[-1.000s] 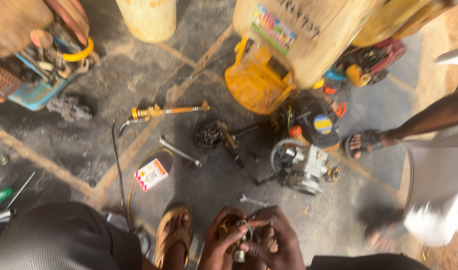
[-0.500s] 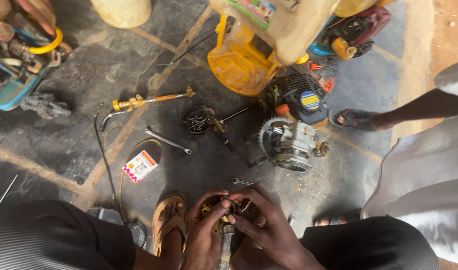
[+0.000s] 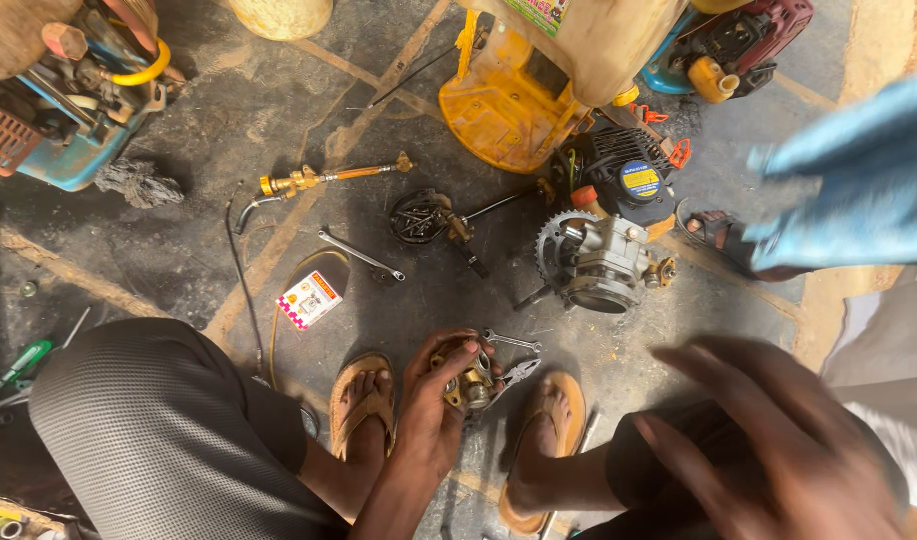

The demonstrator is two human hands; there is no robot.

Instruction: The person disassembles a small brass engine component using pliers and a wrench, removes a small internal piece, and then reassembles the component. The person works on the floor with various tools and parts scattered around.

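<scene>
A dark, oil-stained concrete floor (image 3: 178,130) lay below, strewn with engine parts. The person sat low, both feet in brown sandals (image 3: 363,400) set on the floor. The left hand (image 3: 433,405) was between the feet, its fingers (image 3: 456,362) clenched around a small brass-coloured carburettor (image 3: 468,385), which it held just above the floor. Grey pliers (image 3: 513,375) lay just beside that part on its right, and a small spanner (image 3: 511,342) lay a little farther out. The right hand (image 3: 768,440) was well apart from the part, raised close to the camera and blurred, its fingers spread wide and released, holding nothing.

Farther out on the floor stood a small engine block with a toothed wheel (image 3: 593,255), and beyond it a yellow sprayer base (image 3: 498,105). A brass spray lance (image 3: 323,180) lay to the left, with a longer spanner (image 3: 358,255) nearer and a small white and red box (image 3: 308,298) beside it. A green-handled screwdriver (image 3: 20,362) lay at the left edge. Another person's sandalled foot (image 3: 718,235) showed at the right, under a blurred pale blue sleeve (image 3: 858,170).
</scene>
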